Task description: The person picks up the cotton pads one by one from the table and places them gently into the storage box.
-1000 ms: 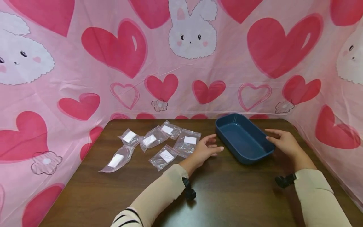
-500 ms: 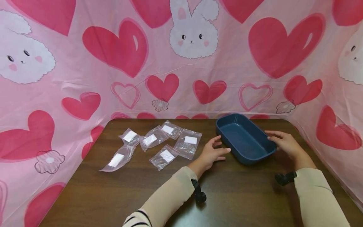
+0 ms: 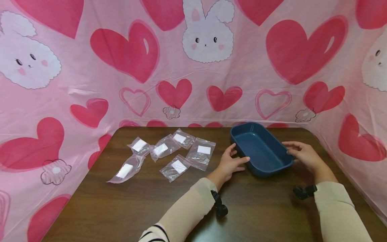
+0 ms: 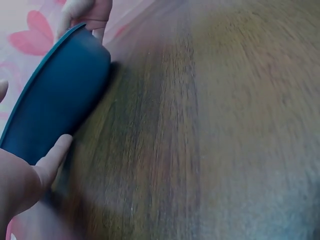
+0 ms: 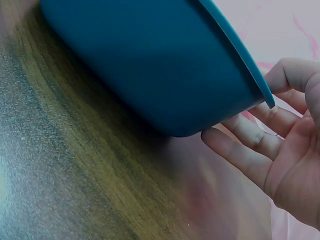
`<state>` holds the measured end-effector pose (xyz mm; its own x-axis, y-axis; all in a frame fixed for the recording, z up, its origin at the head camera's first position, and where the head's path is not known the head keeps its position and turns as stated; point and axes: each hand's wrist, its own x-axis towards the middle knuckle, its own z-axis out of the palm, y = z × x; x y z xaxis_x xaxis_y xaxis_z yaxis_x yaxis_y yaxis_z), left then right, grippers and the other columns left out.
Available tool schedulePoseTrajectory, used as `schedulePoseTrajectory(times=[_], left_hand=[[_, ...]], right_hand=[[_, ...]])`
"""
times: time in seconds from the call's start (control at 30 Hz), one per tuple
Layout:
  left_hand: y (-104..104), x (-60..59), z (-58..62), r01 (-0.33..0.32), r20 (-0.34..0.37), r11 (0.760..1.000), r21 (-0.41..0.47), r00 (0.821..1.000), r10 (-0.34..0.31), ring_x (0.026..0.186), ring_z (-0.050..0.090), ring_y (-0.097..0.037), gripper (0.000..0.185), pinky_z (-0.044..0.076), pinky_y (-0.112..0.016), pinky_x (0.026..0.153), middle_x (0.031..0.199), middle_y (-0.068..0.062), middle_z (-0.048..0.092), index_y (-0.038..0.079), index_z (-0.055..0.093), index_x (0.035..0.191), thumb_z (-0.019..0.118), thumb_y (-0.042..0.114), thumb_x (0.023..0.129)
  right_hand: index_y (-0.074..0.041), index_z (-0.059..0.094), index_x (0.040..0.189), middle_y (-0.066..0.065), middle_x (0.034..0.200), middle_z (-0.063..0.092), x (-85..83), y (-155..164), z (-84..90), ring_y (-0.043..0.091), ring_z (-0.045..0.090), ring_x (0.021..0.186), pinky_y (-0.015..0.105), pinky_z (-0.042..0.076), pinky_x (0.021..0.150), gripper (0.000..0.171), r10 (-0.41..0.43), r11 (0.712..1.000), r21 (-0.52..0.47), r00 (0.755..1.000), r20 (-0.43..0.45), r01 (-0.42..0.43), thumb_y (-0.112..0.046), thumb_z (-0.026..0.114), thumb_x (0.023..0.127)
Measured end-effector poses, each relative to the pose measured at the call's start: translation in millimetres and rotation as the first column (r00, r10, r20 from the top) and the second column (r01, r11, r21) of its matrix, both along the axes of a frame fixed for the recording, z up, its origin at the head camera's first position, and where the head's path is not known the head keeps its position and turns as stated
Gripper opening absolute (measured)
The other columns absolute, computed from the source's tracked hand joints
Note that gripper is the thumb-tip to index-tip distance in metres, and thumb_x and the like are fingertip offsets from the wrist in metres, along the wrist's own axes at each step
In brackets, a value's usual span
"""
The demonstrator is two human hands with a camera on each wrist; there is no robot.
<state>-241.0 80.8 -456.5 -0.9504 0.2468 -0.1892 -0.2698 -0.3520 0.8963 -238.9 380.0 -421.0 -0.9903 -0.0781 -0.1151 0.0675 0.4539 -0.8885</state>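
Inspector: While the blue tray point(image 3: 260, 149) sits in the same spot near the back right of the desk point(image 3: 121, 208), the left hand point(image 3: 231, 162) has travelled rightward over the last second, away from the clear bags point(image 3: 178, 153), and now touches the tray's near left wall.

Clerk: And the other side?

Inspector: The right hand point(image 3: 303, 154) has edged in slightly; its fingers point(image 5: 245, 150) lie against the tray's right end, under the rim. In my judgement the tray is now bracketed by both hands, so it is the item in hand rather than the bags.

Clerk: State of each grip?

Inspector: Left grip: fingers relaxed and spread, thumb point(image 4: 52, 159) pressed to the wall, clamped on nothing. Right grip: fingers loosely bent along the wall, touching but not closed round it.

Clerk: Tray relative to the grips?

Inspector: Flat on the desk, between the 2 hands, touching both. All 6 bags lie to the left of the left hand, apart from it.
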Motion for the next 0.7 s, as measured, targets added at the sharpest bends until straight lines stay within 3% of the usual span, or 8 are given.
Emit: schedulePoseTrajectory(times=[0.17, 0.43, 0.63, 0.7], left_hand=[[2.5, 1.2, 0.5, -0.002, 0.028, 1.0, -0.011, 1.0, 0.003, 0.13, 0.043, -0.04, 0.087, 0.053, -0.058, 0.076, 0.143, -0.013, 0.039, 0.025, 0.039, 0.147, 0.079, -0.006, 0.076], [4.1, 2.1, 2.6, -0.024, 0.025, 1.0, -0.02, 0.999, 0.024, 0.13, 0.043, -0.041, 0.093, 0.053, -0.059, 0.072, 0.145, -0.017, 0.036, 0.021, 0.037, 0.149, 0.075, -0.016, 0.073], [0.0, 0.0, 1.1, 0.013, 0.013, 0.999, -0.034, 1.0, -0.013, 0.13, 0.042, -0.038, 0.091, 0.054, -0.058, 0.072, 0.145, -0.016, 0.034, 0.021, 0.038, 0.15, 0.072, -0.015, 0.073], [-3.4, -1.0, 0.5, 0.025, 0.001, 0.999, -0.034, 1.0, -0.025, 0.124, 0.048, -0.037, 0.09, 0.054, -0.058, 0.071, 0.143, -0.016, 0.035, 0.021, 0.039, 0.149, 0.071, -0.016, 0.073]], right_hand=[[0.007, 0.039, 0.142, -0.002, 0.11, 0.064, 1.6, -2.0, -1.0, 0.012, 0.064, 0.09, 0.041, 0.057, 0.077, 0.051, 0.028, 0.997, -0.077, 0.999, 0.021, -0.027, -0.011, 0.057, 0.097], [0.003, 0.037, 0.145, 0.0, 0.118, 0.063, 1.9, -1.4, -4.3, 0.017, 0.065, 0.094, 0.044, 0.056, 0.08, 0.053, 0.08, 0.987, -0.142, 0.995, 0.061, -0.071, -0.01, 0.057, 0.097], [-0.018, 0.056, 0.133, -0.01, 0.108, 0.065, 7.8, -1.1, -6.5, 0.021, 0.066, 0.091, 0.043, 0.057, 0.076, 0.037, 0.136, 0.949, -0.297, 0.989, 0.065, -0.111, -0.008, 0.055, 0.098], [-0.024, 0.06, 0.128, -0.01, 0.108, 0.066, 10.1, -1.9, -7.0, 0.02, 0.066, 0.091, 0.043, 0.057, 0.075, 0.035, 0.152, 0.932, -0.342, 0.987, 0.061, -0.122, -0.008, 0.053, 0.099]])
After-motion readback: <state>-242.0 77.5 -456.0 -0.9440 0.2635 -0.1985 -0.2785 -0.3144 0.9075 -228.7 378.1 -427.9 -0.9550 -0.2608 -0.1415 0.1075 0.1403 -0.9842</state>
